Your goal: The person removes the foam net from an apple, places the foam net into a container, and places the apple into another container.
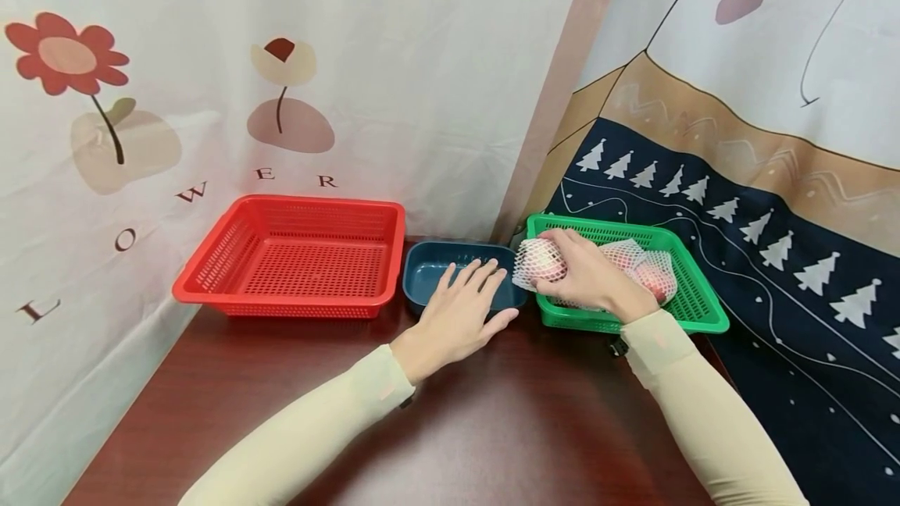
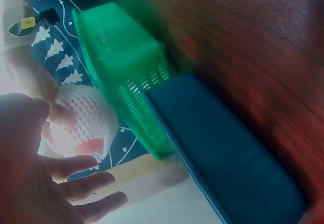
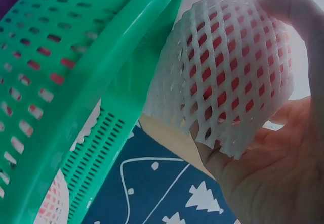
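Fruit (image 1: 543, 262) in a white foam net (image 3: 223, 67) sits in the right hand's (image 1: 587, 272) grasp, thumb and fingers wrapped round it, at the left edge of the green basket (image 1: 692, 295). At least 2 more netted fruits (image 1: 656, 276) lie inside that basket. The left hand (image 1: 453, 324) holds nothing; its fingers spread, nearly straight, over the blue tray (image 1: 422, 272). On the tray's other side stands the red basket (image 1: 302, 260). Slipping looks the likeliest trouble: the net seems loose, so the fruit could slide within it under a slack grip. The net's flared end might snag on the green rim if carried low, and the 2 hands, near each other, could bump.
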`<state>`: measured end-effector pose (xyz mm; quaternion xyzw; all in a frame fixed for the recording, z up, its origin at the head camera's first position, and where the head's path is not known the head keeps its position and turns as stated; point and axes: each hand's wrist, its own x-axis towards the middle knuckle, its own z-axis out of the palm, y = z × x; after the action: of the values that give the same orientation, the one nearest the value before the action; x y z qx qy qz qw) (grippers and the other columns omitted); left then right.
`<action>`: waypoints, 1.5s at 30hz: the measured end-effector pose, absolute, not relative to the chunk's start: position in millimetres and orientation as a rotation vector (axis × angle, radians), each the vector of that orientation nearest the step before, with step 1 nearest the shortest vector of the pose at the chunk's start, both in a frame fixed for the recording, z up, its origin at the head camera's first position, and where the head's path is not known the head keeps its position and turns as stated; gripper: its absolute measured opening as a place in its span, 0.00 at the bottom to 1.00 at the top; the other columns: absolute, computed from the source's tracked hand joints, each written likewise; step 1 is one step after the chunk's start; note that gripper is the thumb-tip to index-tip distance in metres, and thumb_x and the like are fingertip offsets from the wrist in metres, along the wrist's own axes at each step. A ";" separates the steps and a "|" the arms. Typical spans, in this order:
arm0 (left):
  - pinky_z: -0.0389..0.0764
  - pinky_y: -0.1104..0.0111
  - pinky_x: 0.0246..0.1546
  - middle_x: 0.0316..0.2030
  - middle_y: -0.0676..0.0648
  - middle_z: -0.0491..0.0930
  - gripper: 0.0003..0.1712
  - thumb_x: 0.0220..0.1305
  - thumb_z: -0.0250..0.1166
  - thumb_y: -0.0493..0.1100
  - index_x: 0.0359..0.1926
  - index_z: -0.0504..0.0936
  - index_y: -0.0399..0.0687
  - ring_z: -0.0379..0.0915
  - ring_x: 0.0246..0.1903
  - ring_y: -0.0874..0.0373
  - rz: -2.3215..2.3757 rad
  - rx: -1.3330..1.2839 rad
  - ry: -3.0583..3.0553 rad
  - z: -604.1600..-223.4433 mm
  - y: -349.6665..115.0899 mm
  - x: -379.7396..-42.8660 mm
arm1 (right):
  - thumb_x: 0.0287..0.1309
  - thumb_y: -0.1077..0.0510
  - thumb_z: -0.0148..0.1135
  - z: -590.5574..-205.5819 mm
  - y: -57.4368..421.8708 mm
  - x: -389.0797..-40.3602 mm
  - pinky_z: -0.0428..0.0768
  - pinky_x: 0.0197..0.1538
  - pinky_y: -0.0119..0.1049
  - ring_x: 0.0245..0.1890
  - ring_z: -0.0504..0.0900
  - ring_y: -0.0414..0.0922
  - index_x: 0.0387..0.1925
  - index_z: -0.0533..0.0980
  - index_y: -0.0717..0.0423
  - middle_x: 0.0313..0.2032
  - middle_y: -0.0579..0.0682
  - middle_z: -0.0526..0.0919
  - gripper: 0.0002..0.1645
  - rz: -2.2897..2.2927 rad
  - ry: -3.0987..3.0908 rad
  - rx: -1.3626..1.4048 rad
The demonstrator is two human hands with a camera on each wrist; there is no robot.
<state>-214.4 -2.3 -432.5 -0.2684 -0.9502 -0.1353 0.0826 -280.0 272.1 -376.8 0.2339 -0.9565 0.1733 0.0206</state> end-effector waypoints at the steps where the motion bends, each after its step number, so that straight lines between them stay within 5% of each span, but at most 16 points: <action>1: 0.62 0.33 0.91 0.91 0.45 0.66 0.46 0.88 0.55 0.74 0.91 0.68 0.55 0.63 0.90 0.40 -0.407 -0.799 -2.834 -432.5 -3.2 -214.4 | 0.67 0.39 0.79 -376.9 270.9 -279.3 0.87 0.72 0.69 0.68 0.84 0.63 0.83 0.71 0.52 0.76 0.63 0.80 0.51 0.539 -2.965 0.728; 45: 0.68 0.34 0.88 0.88 0.41 0.71 0.44 0.86 0.63 0.69 0.88 0.73 0.50 0.71 0.85 0.37 -0.404 -0.752 -2.733 -437.0 -66.3 -194.7 | 0.63 0.38 0.82 -394.8 226.6 -241.5 0.93 0.62 0.53 0.59 0.88 0.51 0.80 0.75 0.49 0.67 0.53 0.84 0.50 0.627 -2.851 0.957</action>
<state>-194.7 -66.3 -437.0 -0.2600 -0.9454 -0.1397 0.1385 -241.5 226.6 -394.8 0.3113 -0.9275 0.2039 0.0347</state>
